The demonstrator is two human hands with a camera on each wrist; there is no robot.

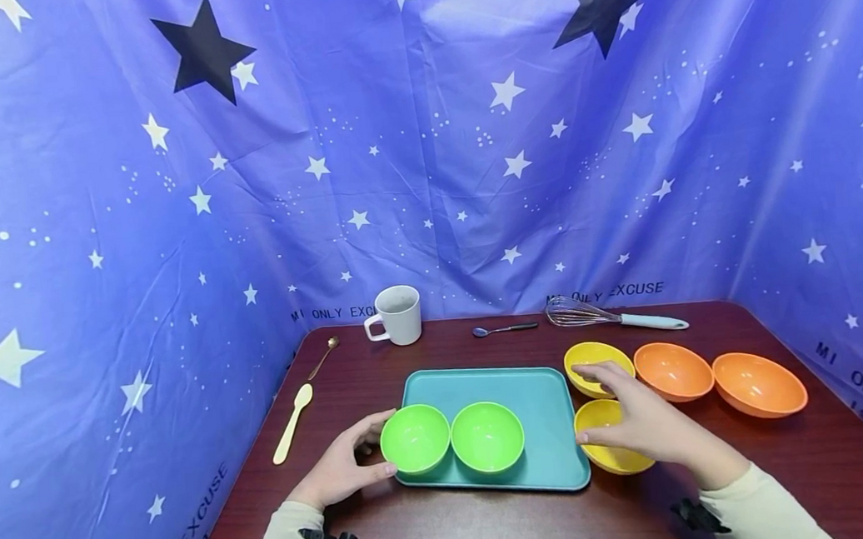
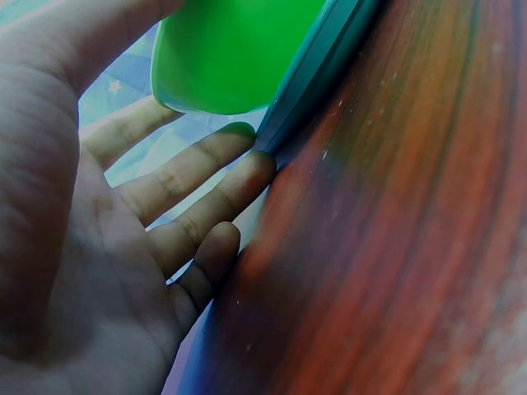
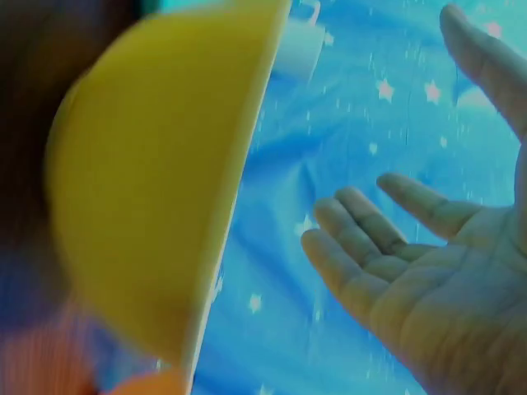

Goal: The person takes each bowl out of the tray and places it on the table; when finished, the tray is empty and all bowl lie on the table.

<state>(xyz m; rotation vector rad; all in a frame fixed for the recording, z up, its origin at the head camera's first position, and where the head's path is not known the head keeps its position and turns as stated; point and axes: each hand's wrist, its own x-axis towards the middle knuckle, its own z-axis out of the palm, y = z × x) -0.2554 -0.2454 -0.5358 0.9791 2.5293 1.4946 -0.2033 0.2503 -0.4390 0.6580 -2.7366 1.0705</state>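
Observation:
Two lime-green bowls, the left one [image 1: 415,439] and the right one [image 1: 487,438], sit side by side on a teal tray [image 1: 549,428]. At the left bowl's outer side is my left hand [image 1: 347,463], thumb and fingers spread along its wall; the left wrist view has loosely extended fingertips [image 2: 239,132] by the bowl and tray edge. My right hand [image 1: 641,418] hovers over the near yellow bowl [image 1: 616,457], thumb and fingers apart, holding nothing. Behind it stands the far yellow bowl [image 1: 595,354]. In the right wrist view a yellow bowl [image 3: 156,181] fills the left side, away from the fingers.
Two orange bowls [image 1: 673,371] [image 1: 759,384] stand at the right. Along the back are a white mug [image 1: 402,315], a small dark-handled spoon [image 1: 505,329] and a whisk [image 1: 615,317]. A small gold spoon [image 1: 324,356] and a cream spoon [image 1: 293,423] lie at the left.

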